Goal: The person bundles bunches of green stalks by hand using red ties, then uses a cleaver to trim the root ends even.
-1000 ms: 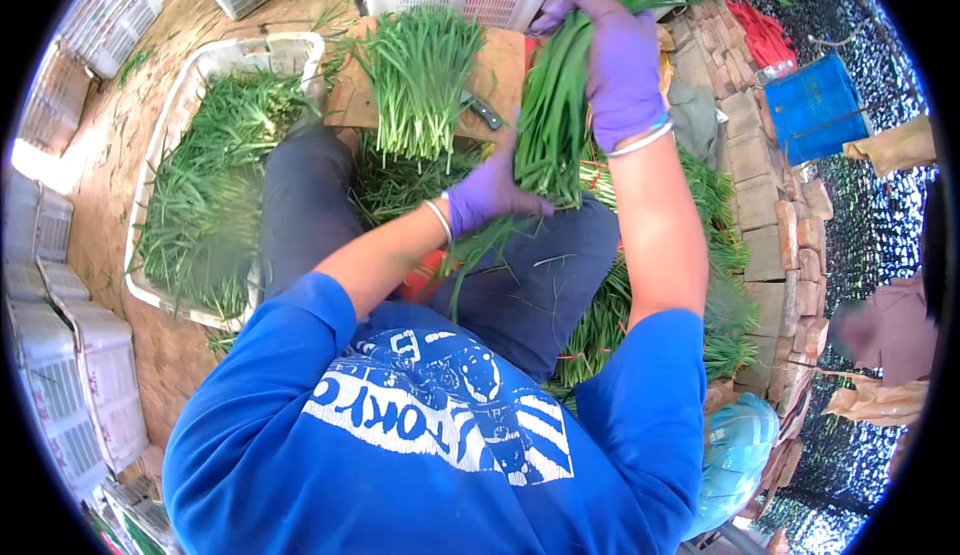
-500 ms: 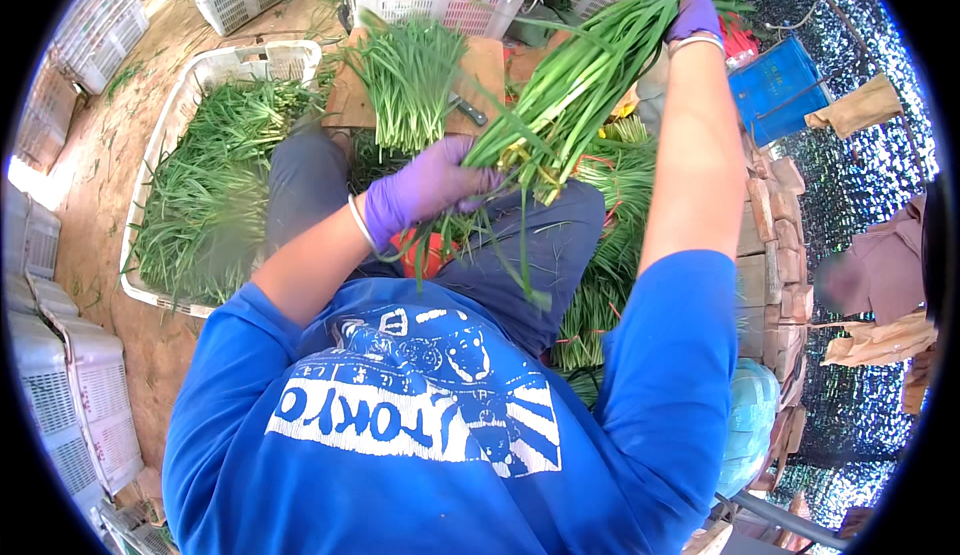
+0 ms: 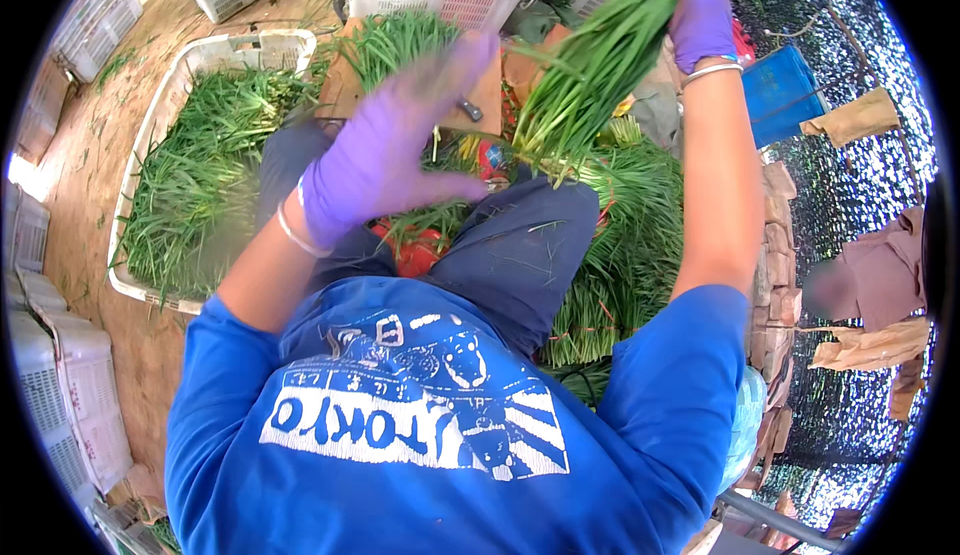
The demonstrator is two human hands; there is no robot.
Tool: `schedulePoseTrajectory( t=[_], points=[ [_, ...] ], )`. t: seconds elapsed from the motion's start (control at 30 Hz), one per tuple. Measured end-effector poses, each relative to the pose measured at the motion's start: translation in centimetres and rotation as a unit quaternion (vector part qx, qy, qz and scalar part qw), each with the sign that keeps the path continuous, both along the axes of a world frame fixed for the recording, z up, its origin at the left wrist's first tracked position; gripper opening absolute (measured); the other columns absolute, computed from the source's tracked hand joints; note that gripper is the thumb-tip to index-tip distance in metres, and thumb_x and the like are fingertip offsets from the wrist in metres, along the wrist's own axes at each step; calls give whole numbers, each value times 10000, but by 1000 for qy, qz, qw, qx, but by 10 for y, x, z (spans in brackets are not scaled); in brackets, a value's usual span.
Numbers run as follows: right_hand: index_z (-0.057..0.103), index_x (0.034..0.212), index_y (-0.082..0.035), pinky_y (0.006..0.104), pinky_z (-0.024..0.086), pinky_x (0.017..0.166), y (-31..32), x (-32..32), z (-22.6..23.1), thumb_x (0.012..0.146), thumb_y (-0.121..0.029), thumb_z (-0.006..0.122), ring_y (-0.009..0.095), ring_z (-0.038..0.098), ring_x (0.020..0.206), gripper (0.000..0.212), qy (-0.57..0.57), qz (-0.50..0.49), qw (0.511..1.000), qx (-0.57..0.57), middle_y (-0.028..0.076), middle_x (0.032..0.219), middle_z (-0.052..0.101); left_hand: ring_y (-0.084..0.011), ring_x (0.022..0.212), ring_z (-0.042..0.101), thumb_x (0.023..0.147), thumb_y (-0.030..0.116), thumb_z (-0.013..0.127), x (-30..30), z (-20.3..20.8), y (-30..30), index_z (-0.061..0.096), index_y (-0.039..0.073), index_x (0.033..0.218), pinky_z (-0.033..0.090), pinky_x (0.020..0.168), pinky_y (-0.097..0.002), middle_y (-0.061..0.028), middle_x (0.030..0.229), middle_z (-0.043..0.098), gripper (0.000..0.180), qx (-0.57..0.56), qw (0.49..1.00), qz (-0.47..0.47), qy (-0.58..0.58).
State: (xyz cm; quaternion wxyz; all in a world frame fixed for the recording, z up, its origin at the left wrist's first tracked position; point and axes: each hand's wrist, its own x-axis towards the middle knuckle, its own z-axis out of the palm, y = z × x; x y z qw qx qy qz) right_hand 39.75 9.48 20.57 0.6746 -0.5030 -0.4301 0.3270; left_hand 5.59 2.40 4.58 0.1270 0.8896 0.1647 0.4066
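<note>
My right hand [image 3: 700, 20], in a purple glove, grips a bunch of garlic chives [image 3: 600, 80] high on the right, its pale cut ends hanging toward my knees. My left hand [image 3: 390, 145], gloved alike and slightly blurred, is raised over my lap with thumb and fingers spread and nothing in it. Behind it, a smaller pile of chives [image 3: 405, 43] lies on a brown board [image 3: 485, 105], partly hidden by the hand. A knife's dark handle end [image 3: 470, 111] shows at the board's right part.
To the left stands a white crate [image 3: 118, 245] heaped with loose chives [image 3: 200, 185]. Tied chive bundles [image 3: 625, 255] are stacked beside my right thigh. Another white crate [image 3: 430, 0] with red items stands beyond the board. A blue container [image 3: 785, 95] and bricks [image 3: 775, 255] line the right.
My left hand has come away from the bunch's cut ends, rising and opening in front of the board. My right hand has lifted slightly to the right, still holding the chives.
</note>
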Motion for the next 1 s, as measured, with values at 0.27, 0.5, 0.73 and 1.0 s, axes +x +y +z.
schedulePoseTrajectory(
  t=[0.27, 0.5, 0.73, 1.0],
  points=[
    [631, 879, 13, 368, 525, 583, -30, -143, -1, 916, -217, 566, 253, 624, 619, 242, 32, 180, 983, 33, 135, 731, 646, -308, 1338, 452, 680, 240, 872, 67, -30, 18, 41, 26, 1549, 360, 1104, -349, -231, 1455, 436, 1222, -340, 923, -75, -164],
    [623, 799, -38, 375, 498, 556, 37, -71, -26, 892, -223, 556, 268, 570, 559, 218, 112, 54, 992, -15, 116, 664, 616, -128, 1031, 614, 848, 16, 702, 48, -106, 18, 468, 51, 1384, 505, 915, -287, -28, 1183, 633, 586, -605, 742, -265, -114],
    [632, 925, -32, 422, 546, 643, 72, 63, -48, 875, -155, 600, 275, 633, 649, 137, 136, -15, 991, -9, 119, 767, 677, -81, 446, 395, 995, 200, 520, 21, -130, 1, 553, 69, 963, 304, 433, -228, 29, 587, 471, 139, -725, 568, -346, -180],
    [612, 1159, 64, 296, 526, 907, -34, 104, -64, 819, 137, 553, 199, 666, 998, 352, -464, -113, 878, -2, 153, 1095, 691, -53, 493, 443, 1008, 241, 458, -29, -176, 20, 382, 52, 1456, 357, 455, -218, 64, 618, 441, 492, -666, 339, -480, -460]
  ],
)
